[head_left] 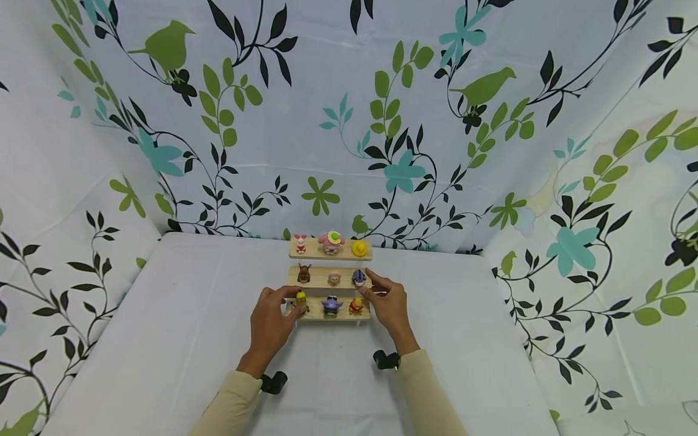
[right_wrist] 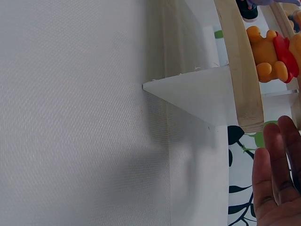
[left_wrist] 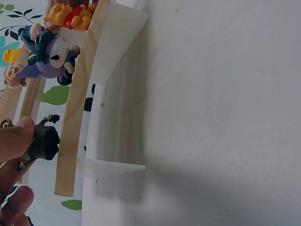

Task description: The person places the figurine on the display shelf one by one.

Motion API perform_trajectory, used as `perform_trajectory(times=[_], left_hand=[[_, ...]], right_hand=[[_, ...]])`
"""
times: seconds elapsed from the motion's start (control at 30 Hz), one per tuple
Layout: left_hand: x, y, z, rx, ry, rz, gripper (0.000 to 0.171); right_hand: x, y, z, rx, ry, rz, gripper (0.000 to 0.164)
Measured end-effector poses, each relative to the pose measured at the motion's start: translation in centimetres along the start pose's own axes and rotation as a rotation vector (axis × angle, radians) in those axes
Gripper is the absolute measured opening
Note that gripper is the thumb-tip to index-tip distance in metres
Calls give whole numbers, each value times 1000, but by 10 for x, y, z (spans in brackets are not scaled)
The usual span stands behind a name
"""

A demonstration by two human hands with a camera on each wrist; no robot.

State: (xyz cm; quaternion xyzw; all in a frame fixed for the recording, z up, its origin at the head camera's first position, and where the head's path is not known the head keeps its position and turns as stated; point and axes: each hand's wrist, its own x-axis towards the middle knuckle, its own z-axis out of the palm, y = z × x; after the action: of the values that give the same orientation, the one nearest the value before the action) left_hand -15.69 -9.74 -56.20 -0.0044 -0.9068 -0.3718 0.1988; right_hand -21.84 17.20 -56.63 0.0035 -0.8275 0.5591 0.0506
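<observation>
My left hand (head_left: 274, 318) pinches a small minion figurine (head_left: 301, 298) with a yellow head at the left end of the front shelf (head_left: 316, 315). In the left wrist view the dark lower body of this minion (left_wrist: 43, 142) shows beside the thumb. My right hand (head_left: 388, 303) curls its thumb and forefinger about a blue donkey figurine (head_left: 358, 277) at the right end of the middle shelf (head_left: 319, 281). Its other fingers (right_wrist: 277, 165) stretch out straight past the shelf end. A purple figurine (head_left: 331, 305) and a yellow bear in red (head_left: 356, 306) share the front shelf.
On the middle shelf also stand a brown figurine (head_left: 303, 273) and a pale-faced one (head_left: 334, 278). The back shelf (head_left: 316, 255) bears a pink piglet (head_left: 300, 243), a larger pink figurine (head_left: 331, 242) and a yellow duck (head_left: 358, 247). White supports (right_wrist: 197, 92) hold the shelves above the white-covered table (head_left: 207, 290).
</observation>
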Motion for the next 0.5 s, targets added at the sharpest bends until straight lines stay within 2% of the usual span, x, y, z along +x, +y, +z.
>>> perform_trajectory(times=[0.2, 0.5], left_hand=[[-1, -3, 0, 10, 3, -27, 49], [-1, -5, 0, -1, 11, 18, 38]], right_hand=[[0, -1, 0, -7, 2, -3, 50], [0, -2, 0, -8, 3, 6, 50]])
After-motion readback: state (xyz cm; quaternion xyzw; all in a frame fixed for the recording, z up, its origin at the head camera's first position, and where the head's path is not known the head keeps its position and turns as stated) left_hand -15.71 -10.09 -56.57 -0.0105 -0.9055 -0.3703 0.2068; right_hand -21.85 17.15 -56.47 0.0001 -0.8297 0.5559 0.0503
